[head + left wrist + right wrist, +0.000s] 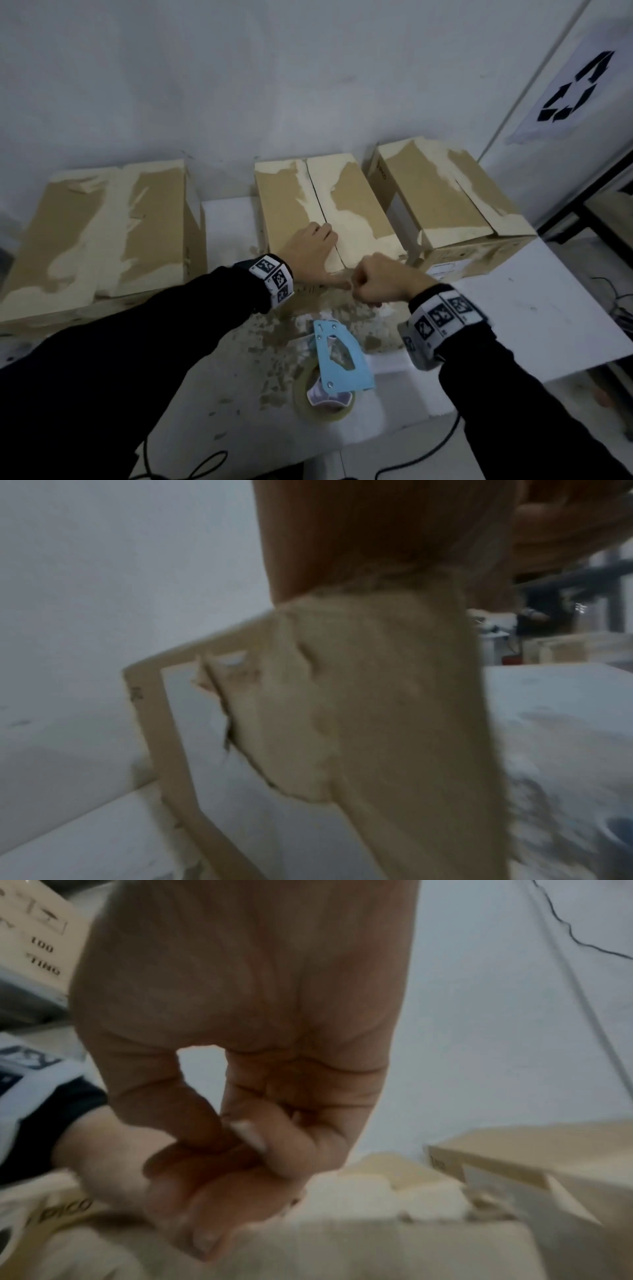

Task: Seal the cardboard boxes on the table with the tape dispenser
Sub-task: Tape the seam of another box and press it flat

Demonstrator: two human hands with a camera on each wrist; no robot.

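Left hand (313, 251): I see it flat on the middle box (329, 209), fingers straight beside the seam.
Right hand (378, 282): fingers curled, pinching something pale at the box's near edge.
Tape dispenser (337, 363): lies on the table (534, 325) below my wrists, untouched.
Neighbours: left box (102, 229), right box (452, 198) flank it.

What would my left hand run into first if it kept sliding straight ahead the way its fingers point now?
Probably nothing soon: the left hand lies on the middle box, fingers at its centre seam, pointing toward the far wall. The box top ahead looks free, then the wall, though depth is unclear.
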